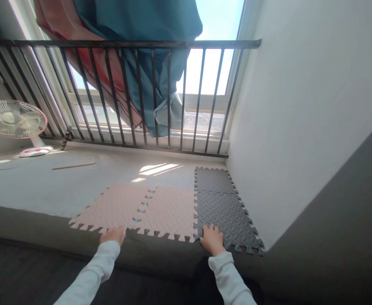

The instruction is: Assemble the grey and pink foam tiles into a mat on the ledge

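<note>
My left hand (113,235) is closed on the front edge of the left pink foam mat (118,204), a puzzle tile with toothed edges. A second pink foam mat (170,212) lies to its right; a narrow toothed gap shows between the two. Fingers apart, my right hand (212,239) rests on the near left corner of the front dark grey foam mat (222,214). Behind that one, another dark grey foam mat (214,180) joins it along a thin seam. The right pink mat meets the dark mats at its right edge.
All the mats lie on a pale raised ledge (116,167) with a front drop. A wall (297,106) bounds it on the right, and a black railing (135,146) runs along the back before a window and curtains (141,25). A fan (15,120) and a thin stick (74,166) are at left.
</note>
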{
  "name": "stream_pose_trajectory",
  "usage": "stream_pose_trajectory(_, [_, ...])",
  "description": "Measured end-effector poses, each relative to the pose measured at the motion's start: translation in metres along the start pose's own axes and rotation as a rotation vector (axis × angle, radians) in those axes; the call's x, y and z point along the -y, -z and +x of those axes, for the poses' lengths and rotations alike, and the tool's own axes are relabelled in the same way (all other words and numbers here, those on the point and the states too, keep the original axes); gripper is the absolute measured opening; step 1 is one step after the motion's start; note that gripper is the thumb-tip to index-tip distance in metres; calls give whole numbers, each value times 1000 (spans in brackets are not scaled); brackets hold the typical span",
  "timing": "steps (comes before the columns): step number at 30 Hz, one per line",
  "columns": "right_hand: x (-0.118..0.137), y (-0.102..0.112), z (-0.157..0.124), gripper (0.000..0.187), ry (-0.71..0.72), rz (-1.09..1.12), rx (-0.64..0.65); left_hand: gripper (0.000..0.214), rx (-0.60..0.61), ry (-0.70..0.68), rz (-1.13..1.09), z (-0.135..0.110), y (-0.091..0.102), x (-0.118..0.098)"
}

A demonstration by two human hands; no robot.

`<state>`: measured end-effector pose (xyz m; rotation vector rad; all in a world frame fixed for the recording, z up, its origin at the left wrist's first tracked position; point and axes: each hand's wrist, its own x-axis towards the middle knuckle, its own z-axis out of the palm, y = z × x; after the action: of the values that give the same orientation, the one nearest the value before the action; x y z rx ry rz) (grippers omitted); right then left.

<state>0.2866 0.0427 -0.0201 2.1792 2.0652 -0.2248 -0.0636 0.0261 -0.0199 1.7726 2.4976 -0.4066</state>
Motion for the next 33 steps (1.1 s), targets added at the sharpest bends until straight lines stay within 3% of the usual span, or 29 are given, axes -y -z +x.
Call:
stream_pose_trajectory(6, [-3,-5,0,40,9,36,-9,33,-66,42,-77,21,19,-7])
stream_pose_trajectory(11, [-1,-8,1,41,5,33,-28,37,-282,87,-167,57,68,-23])
stream_pose_trajectory(15, [1,-16,4,44,-16,45,-51,41,-432,117,-276,93,108,-59])
stream_pose_trajectory(19, [3,-30,11,44,-35,86,-70,42,-467,-13,-274,127,127,-120])
stream_pose_trajectory(22, [5,-41,19,40,-56,100,-97,39,-380,-149,-242,143,119,-179])
stream_pose_trajectory(27, [8,-53,27,42,-103,137,-59,30,-143,-339,-207,143,72,-270])
stream_pose_trajectory(30, [8,-60,27,37,-79,175,-128,30,-130,-333,-236,138,50,-302])
stream_pose_trajectory(33, [9,-70,28,26,-102,193,-198,31,-163,-298,-293,141,42,-316])
